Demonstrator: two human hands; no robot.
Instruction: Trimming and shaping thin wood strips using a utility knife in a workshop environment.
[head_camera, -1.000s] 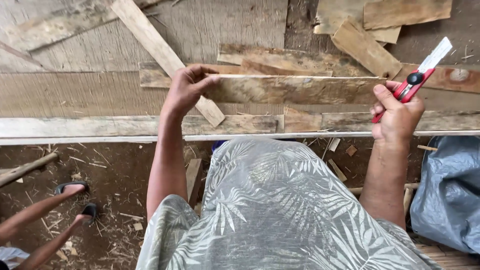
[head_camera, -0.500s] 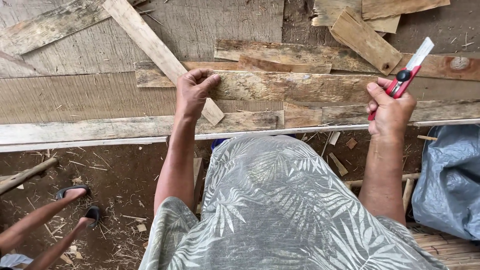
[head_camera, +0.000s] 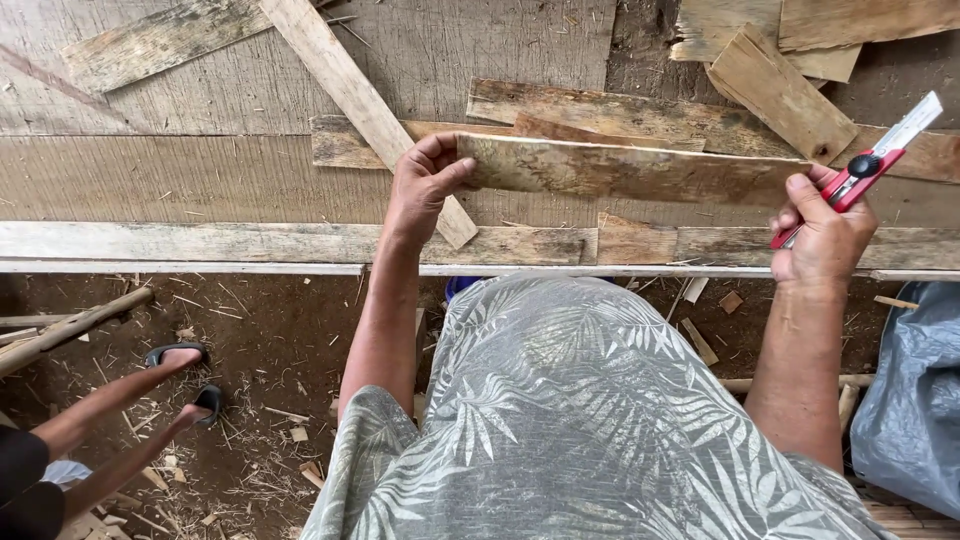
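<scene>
Both hands lift a thin wood strip level above the counter, the cutter sharing the right grip.

Nearest, the patterned shirt fills the lower view; beside it a second person's legs and sandals rest on the littered dirt floor. Farther out, the left hand pinches the left end of the wood strip, thumb on top, while the right hand is clenched around a red cutter (blade out, pointing up and away) and steadies the strip's right end with its thumb. The strip hangs clear of the counter, above loose planks. To handle it well, I would keep the strip level, both ends gripped firmly, and the blade angled away from the left fingers. Beyond lie more offcuts.
</scene>
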